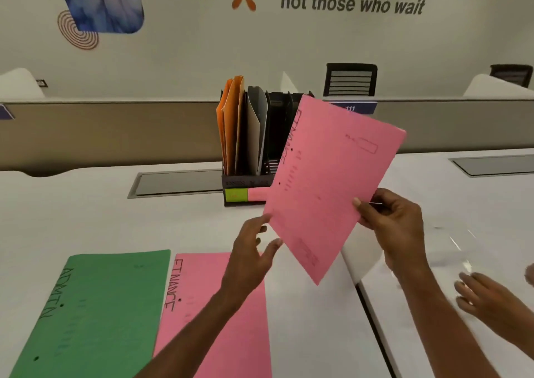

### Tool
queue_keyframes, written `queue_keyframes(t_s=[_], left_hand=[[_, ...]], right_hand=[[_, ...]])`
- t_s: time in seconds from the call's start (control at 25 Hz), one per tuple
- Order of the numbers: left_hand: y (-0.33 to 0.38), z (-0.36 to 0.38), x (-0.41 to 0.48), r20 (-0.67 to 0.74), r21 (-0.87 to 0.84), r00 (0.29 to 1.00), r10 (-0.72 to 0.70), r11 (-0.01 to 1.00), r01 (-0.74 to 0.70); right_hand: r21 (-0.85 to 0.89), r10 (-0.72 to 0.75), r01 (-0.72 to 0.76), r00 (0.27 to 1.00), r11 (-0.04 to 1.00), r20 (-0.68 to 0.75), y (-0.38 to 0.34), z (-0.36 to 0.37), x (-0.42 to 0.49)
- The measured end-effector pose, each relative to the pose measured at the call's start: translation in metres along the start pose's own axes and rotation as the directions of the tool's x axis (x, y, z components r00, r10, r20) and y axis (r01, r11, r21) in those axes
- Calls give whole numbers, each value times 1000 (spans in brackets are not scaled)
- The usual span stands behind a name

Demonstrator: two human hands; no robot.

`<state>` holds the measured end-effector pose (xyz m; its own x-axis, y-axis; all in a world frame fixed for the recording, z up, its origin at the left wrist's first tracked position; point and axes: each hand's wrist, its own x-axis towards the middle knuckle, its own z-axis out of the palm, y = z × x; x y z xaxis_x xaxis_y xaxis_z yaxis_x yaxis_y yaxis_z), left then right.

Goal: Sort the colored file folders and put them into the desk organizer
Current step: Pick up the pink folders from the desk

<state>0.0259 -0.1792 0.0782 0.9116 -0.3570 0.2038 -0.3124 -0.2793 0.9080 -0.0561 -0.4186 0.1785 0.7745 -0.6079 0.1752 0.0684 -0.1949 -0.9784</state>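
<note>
– Pink folder [332,184] is up in the air, tilted, just in front of the desk organizer [248,187] & a bit to its right. "FINANCE" written along its left edge.
– Who's got it?
– Right hand [393,227] is clamped on its right edge, thumb on the front, fingers behind. Left hand [254,250] is at the lower left edge, fingers spread & loose, touching the corner at most; can't tell if it grips.
– Organizer contents?
– Black, several slots. Orange folders [229,126] in the leftmost slot, a grey folder [257,129] in the next; slots further right look dark. Green & pink labels [245,195] on its front base.
– Other folders?
– On the white desk [86,221], nearer than the organizer & to its left: green folder [95,311] marked "ADMIN", flat, w/ a second pink folder [213,314] marked "FINANCE" just beside it. Left forearm crosses over that one.
– Anything else?
– Another hand [485,299] far right of the organizer, low, blurred.
</note>
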Motion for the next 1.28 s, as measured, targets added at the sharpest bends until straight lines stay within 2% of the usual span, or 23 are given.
queue_keyframes(t_s=[0.08, 0.2, 0.36, 0.52, 0.72, 0.84, 1.08, 1.28], left_hand=[[18, 32, 8, 97, 20, 985, 142, 989, -144], [41, 63, 53, 93, 135, 961, 261, 953, -271], [56, 74, 127, 36, 225, 945, 324, 919, -324], [41, 77, 191, -24, 276, 948, 317, 914, -298], [-1, 85, 246, -15, 269, 971, 239, 936, -226], [-30, 96, 260, 22, 294, 983, 181, 939, -179], [-57, 110, 268, 104, 178, 994, 40, 982, -59], [-55, 108, 262, 141, 125, 990, 5, 992, -22]], right_hand=[[-5, -94, 94, 990, 996, -104, -2, 15, 19], [-76, -224, 213, 952, 974, -207, -5, 43, 49], [-104, -361, 345, 886, 933, -292, -14, 73, 87], [-129, -425, 405, 856, 905, -295, -6, 97, 134], [-149, -393, 367, 891, 918, -227, 35, 129, 178], [-168, -311, 284, 936, 944, -165, 61, 145, 198], [-266, -170, 155, 985, 952, -35, 98, 163, 222], [-264, -66, 42, 994, 964, -83, 110, 166, 201]])
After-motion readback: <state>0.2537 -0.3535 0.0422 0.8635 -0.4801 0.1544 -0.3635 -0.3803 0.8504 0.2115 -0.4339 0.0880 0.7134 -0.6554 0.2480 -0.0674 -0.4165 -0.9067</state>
